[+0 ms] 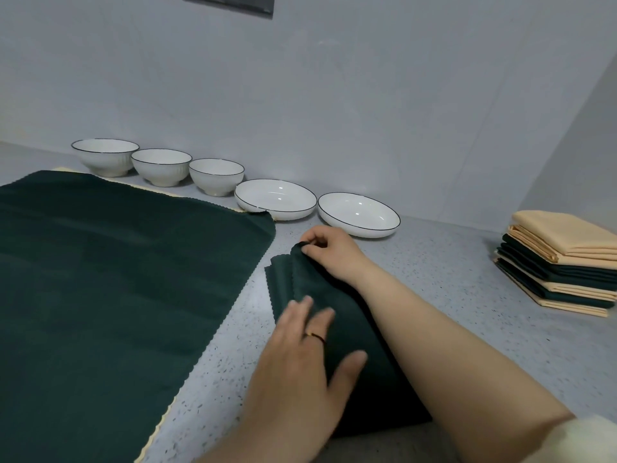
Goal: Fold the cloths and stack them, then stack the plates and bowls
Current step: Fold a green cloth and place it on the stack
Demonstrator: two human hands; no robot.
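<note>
A folded dark green cloth (pixel 347 332) lies on the speckled counter in front of me. My right hand (pixel 329 253) pinches its far corner between thumb and fingers. My left hand (pixel 300 362) lies flat on the near part of the same cloth, fingers straight. To the left, a large dark green cloth (pixel 110 279) is spread flat over a cream cloth (pixel 160 429) whose edge shows beneath. A stack of folded cream and green cloths (pixel 564 262) sits at the right. Three white bowls (pixel 162 167) and two white plates (pixel 359 213) line the back wall.
The grey speckled counter (pixel 467 295) runs between the folded cloth and the stack. Grey walls close off the back and the right side. One plate (pixel 275 198) touches the far corner of the spread cloth.
</note>
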